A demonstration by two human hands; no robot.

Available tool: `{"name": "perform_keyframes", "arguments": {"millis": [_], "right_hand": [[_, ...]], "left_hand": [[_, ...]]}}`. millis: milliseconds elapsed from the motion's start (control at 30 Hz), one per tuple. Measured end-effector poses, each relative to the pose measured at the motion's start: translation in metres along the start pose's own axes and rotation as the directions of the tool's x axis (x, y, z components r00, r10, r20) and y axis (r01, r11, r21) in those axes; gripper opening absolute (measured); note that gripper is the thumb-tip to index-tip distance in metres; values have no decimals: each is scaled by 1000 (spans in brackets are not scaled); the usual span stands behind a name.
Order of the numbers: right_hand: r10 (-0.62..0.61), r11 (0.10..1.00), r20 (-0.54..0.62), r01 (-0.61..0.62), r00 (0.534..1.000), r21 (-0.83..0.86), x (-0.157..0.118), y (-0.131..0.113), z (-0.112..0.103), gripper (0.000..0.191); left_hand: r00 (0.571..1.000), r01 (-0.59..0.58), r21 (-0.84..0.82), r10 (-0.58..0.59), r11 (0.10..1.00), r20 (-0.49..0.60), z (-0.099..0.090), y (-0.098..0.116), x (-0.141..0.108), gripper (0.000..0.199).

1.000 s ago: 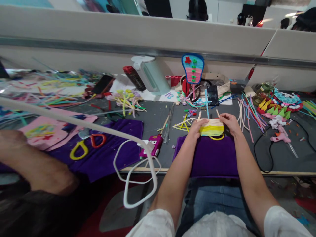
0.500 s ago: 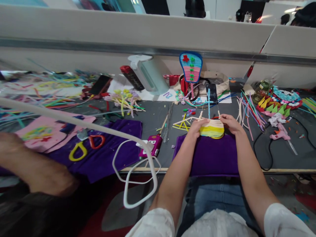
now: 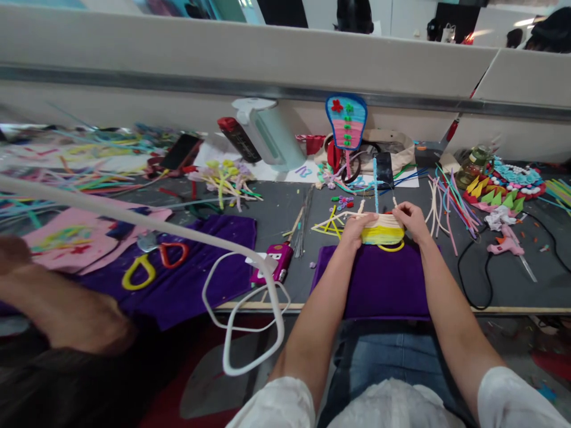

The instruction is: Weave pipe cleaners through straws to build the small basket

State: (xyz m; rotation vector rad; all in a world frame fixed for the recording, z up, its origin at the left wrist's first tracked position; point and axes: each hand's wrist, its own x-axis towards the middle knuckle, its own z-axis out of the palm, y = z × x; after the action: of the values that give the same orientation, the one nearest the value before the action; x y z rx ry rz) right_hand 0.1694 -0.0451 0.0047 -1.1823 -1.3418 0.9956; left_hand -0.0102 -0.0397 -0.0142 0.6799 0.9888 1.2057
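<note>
Between my hands is a fan-shaped craft piece [image 3: 382, 231], wrapped in rows of fuzzy stems, cream above and yellow below. A light blue stem [image 3: 375, 184] stands up from its far side, with thin wire arching beside it. My left hand [image 3: 355, 229] grips the left edge, thumb along the top. At the upper right corner, my right hand [image 3: 410, 220] pinches the edge with bent fingers; its fingertips partly hide what they hold. A yellow loop [image 3: 393, 247] sticks out below the piece, over a purple cloth [image 3: 386, 285].
To the left lie scissors [image 3: 139, 272] on another purple cloth, and a white cable [image 3: 250, 362] hangs in front. A co-worker's arm [image 3: 66, 309] rests at far left. A pink glue gun [image 3: 508, 242] lies right; a kettle [image 3: 272, 134] and a finished fan [image 3: 347, 122] stand behind.
The piece has tipped, so its lower edge looks straighter and the yellow loop shows apart beneath it. My right hand has shifted slightly left and away from me. My left hand stays nearly in place.
</note>
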Motion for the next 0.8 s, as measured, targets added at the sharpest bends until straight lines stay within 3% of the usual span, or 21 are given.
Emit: {"name": "perform_keyframes", "arguments": {"millis": [133, 200, 267, 333, 467, 600, 700, 800], "right_hand": [[-246, 903, -98, 191, 964, -385, -2, -3, 0, 16], [-299, 854, -99, 220, 949, -472, -3, -4, 0, 17], [-279, 860, -106, 200, 954, -469, -3, -3, -1, 19], [-195, 919, -119, 139, 974, -370, -1, -2, -3, 20], [63, 997, -62, -60, 996, 41, 1, 0, -7, 21], [277, 886, 98, -293, 956, 359, 1, -2, -10, 25], [325, 815, 192, -377, 926, 439, 0, -2, -10, 29], [345, 803, 173, -386, 922, 455, 0, 0, -9, 33]], "left_hand": [[999, -36, 5, 36, 999, -25, 3, 0, -2, 32], [998, -45, 5, 45, 999, -33, 4, 0, -2, 31], [998, -45, 4, 45, 999, -38, 4, -1, -2, 31], [999, -35, -5, 35, 999, -30, 3, -1, -1, 32], [999, 24, -26, -23, 999, 38, 1, 0, 0, 34], [994, 71, -10, -70, 997, 86, 0, 2, -2, 35], [991, 87, -9, -85, 996, 103, 0, 3, -3, 34], [991, 89, -15, -87, 996, 106, -1, 3, -3, 35]]}}
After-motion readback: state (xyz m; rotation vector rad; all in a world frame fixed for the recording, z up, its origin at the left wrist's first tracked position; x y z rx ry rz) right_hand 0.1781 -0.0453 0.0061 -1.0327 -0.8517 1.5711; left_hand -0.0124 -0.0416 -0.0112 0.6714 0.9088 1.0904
